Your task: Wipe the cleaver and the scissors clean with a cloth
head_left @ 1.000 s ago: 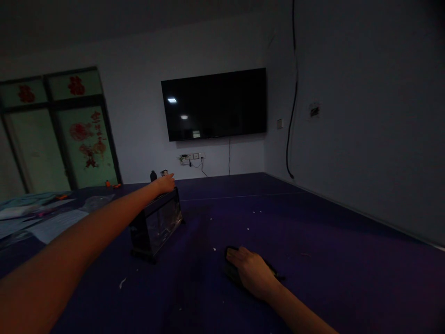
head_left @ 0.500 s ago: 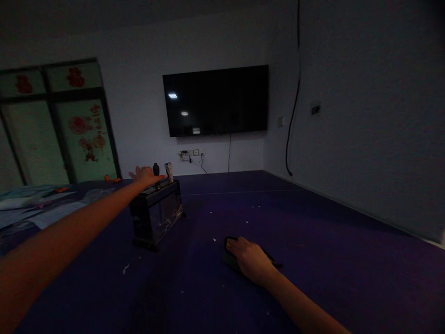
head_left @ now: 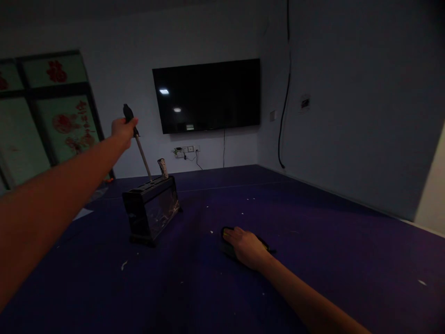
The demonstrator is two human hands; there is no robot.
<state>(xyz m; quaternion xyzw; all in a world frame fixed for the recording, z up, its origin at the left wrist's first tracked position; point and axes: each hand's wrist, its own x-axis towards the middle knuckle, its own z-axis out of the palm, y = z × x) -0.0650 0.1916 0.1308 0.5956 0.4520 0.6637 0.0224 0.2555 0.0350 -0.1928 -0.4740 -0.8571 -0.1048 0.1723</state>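
My left hand [head_left: 122, 132] is closed round the black handle of what looks like a sharpening steel [head_left: 142, 155]. Its long, narrow metal shaft slants down, with the lower end at the top of a black slotted holder [head_left: 135, 213] with a see-through side. Another item with a pale mottled handle [head_left: 162, 168] sticks up from the same holder. On the purple surface to the right, my right hand [head_left: 248, 248] grips a flat dark object with yellow parts [head_left: 267, 246] from above. The palm hides most of that object, so its kind is unclear.
Small white scraps [head_left: 124, 265] are scattered over the purple surface [head_left: 194, 273]. A sheet of paper [head_left: 82, 214] lies at left behind my arm. Beyond are a wall-mounted television [head_left: 208, 97], a hanging black cable [head_left: 284, 116] and a window with red decorations [head_left: 66, 120].
My left hand has closed on the black handle and risen, bringing the metal shaft up out of the holder. My right hand stays on the dark object. The view has shifted slightly right.
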